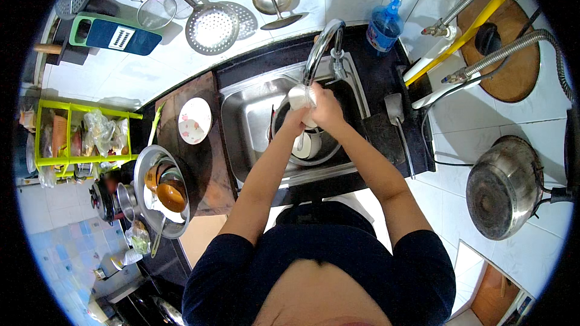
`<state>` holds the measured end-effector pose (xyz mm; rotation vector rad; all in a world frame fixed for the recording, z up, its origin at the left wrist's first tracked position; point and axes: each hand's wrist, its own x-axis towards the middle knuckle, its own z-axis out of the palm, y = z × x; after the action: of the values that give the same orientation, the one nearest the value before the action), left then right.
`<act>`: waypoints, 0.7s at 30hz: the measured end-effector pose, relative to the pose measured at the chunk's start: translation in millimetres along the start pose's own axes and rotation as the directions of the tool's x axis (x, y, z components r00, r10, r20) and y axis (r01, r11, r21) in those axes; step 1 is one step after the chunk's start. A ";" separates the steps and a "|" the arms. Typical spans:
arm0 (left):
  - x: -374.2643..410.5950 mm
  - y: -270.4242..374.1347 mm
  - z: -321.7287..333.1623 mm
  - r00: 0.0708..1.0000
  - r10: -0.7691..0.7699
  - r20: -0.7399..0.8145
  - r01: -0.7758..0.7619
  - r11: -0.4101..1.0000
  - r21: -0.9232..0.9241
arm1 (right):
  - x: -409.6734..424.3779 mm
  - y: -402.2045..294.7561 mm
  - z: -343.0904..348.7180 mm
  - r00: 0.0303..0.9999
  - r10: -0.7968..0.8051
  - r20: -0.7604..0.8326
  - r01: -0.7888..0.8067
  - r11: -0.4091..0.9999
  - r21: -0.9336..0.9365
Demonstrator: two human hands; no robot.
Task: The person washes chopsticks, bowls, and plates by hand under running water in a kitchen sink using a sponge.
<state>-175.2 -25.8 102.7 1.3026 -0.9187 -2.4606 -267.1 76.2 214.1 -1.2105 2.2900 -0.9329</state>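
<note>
Both my hands are together over a steel sink (244, 154), right beneath the spout of the chrome faucet (318, 52). Between them is a white bowl (300, 96), with water from the spout running onto it. My left hand (295, 120) grips its lower side. On its right side is my right hand (328, 107). Below them, a round metal basin (335, 150) stands in the sink and holds a white dish (308, 146); my hands and forearms hide part of it.
Left of the sink, a white plate (195, 121) lies on a brown board (206, 190). Further left, a metal basin (141, 181) holds several bowls. A blue bottle (385, 29) stands behind the sink's right corner. A spatula (395, 111) lies on the right counter. Utensils hang above, including a skimmer (212, 28).
</note>
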 end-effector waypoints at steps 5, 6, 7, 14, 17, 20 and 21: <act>-27.3 53.4 18.2 0.552 0.715 0.429 -0.710 0.133 0.692 | 3.5 0.4 4.1 0.938 -0.274 -0.213 0.201 0.929 -0.309; -25.5 56.0 21.3 0.457 0.725 0.515 -0.696 -0.068 0.715 | 4.5 -3.8 1.7 0.936 -0.265 -0.234 0.196 0.940 -0.279; -24.4 57.1 23.2 0.367 0.708 0.603 -0.654 -0.265 0.709 | 5.6 -4.3 4.9 0.896 -0.324 -0.303 0.239 0.928 -0.284; -5.2 27.7 -20.4 0.923 0.359 0.139 -0.339 0.929 -0.146 | 6.3 -30.5 25.6 0.793 -0.291 -0.536 0.442 0.879 0.177; -12.8 8.6 -16.5 0.956 0.190 0.222 -0.111 0.939 -0.326 | 9.5 -39.0 41.9 0.774 -0.105 -0.624 0.438 0.800 0.409; -16.2 11.1 -23.4 0.978 0.198 0.072 -0.172 0.948 -0.266 | 14.3 -35.3 42.6 0.793 -0.083 -0.603 0.377 0.845 0.380; -17.2 18.3 -26.3 0.912 0.406 0.055 -0.406 0.914 0.002 | 18.9 -30.2 40.2 0.825 -0.142 -0.547 0.368 0.869 0.329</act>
<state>-145.8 -43.6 114.5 0.9341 -1.0944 -2.1735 -236.0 33.0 206.7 -1.1979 2.1165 -1.9475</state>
